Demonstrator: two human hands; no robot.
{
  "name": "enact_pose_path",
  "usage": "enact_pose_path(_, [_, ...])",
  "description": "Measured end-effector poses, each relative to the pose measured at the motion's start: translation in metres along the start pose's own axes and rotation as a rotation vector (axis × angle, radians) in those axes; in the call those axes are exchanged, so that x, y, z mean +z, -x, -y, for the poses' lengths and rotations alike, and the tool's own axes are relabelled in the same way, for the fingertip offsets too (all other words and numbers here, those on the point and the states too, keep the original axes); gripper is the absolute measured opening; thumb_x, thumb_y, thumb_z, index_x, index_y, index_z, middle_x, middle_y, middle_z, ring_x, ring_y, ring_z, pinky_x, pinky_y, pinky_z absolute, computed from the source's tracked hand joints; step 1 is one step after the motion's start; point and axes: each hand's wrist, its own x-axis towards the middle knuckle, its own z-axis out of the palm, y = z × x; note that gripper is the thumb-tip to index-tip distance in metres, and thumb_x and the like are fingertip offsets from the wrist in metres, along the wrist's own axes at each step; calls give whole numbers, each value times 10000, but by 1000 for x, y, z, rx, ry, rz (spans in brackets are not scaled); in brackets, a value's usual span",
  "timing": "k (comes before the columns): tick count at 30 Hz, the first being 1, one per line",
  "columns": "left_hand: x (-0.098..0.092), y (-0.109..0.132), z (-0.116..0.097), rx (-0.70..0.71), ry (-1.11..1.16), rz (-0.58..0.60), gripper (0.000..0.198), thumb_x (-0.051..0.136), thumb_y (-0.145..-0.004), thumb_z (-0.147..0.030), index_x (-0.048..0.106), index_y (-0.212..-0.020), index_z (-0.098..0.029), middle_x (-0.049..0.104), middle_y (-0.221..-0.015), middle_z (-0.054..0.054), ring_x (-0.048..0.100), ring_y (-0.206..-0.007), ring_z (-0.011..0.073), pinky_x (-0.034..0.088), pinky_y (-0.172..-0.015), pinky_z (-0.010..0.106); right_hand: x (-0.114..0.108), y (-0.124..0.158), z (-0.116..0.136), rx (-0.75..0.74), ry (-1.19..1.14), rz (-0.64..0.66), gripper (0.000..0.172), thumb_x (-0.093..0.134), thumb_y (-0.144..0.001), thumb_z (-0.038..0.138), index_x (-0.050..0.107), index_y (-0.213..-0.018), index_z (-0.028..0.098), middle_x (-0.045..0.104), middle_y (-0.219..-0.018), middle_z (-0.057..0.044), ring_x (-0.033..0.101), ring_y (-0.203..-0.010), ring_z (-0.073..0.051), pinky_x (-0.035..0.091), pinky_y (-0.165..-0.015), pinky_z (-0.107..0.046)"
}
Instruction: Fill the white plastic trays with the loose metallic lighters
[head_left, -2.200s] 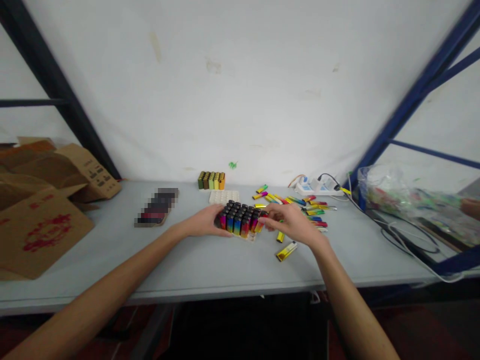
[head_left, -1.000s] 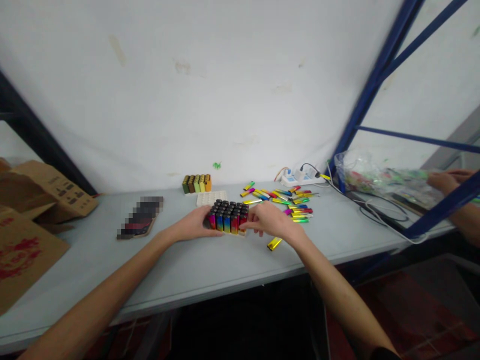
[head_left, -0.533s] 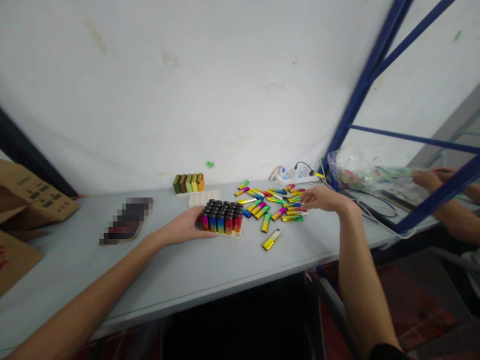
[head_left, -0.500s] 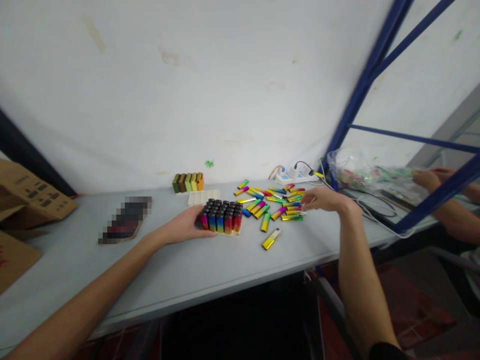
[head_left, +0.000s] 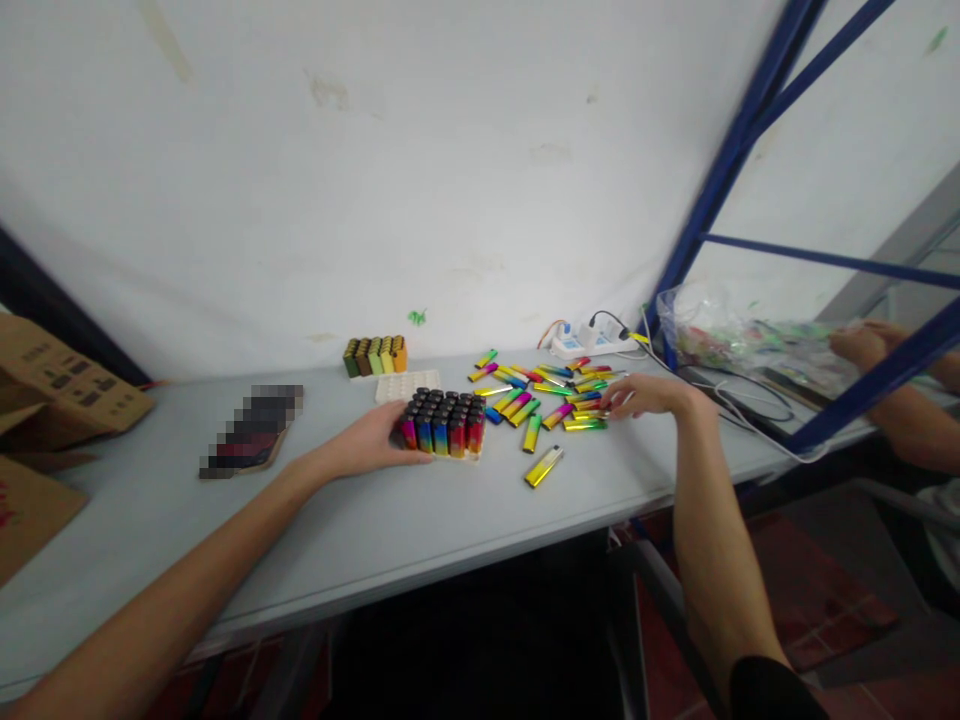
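My left hand is closed round the left side of a white tray on the table. Packed upright in this tray are rows of lighters with black upper ends and shiny rainbow-coloured bodies. My right hand is at the right edge of a loose heap of metallic lighters. Its fingers are bent and somewhat apart, with the fingertips at the nearest lighters; no lighter shows clearly gripped. One yellow and silver lighter lies apart, in front of the heap.
Behind the tray are a white tray with holes and a block of green, brown and orange lighters. A phone and cardboard boxes are left. A power strip, cables, a blue frame and another person's hands are right.
The view has tilted down slightly, so things sit a little higher. My left hand keeps its place on the tray. My right hand has shifted slightly among the lighters at the heap's right edge.
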Motion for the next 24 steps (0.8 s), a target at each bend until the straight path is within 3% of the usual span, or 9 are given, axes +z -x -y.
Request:
enact_pose_path(6, [2,-1,2,3,10,-18,811,807,-655,-726,684,-1241,-180,726,-1286,120,675,-1170,387,524,-1064,483,8,-7,9,-6,67,-8,336,825,-600,429,815,-844,198,754,-828,-53,618,-709,-182,472,-592,-265])
enact_pose_path(12, [1,0,0,-23,-5,0,826,790,-656,-745,680,-1238,-169,719,-1293,142,660,-1191,391,517,-1063,487,4,0,21,-140,115,-132,425,805,-658,565,794,-868,196,755,-873,-50,658,-808,-221,497,-697,-295])
enact_pose_path(18, [2,1,-1,-10,7,5,830,787,-669,-738,665,-1263,-171,706,-1311,147,654,-1205,388,506,-1063,479,11,6,49,-409,-208,-163,500,808,-729,620,765,-940,169,749,-978,-83,676,-925,-241,519,-844,-340])
enact_pose_path(24, [2,2,0,14,19,-21,800,803,-661,-729,678,-1240,-190,731,-1251,128,670,-1158,377,517,-1039,467,45,-6,93,-649,-691,-230,394,848,-773,527,704,-942,201,749,-1152,-98,681,-1107,-243,524,-969,-389])
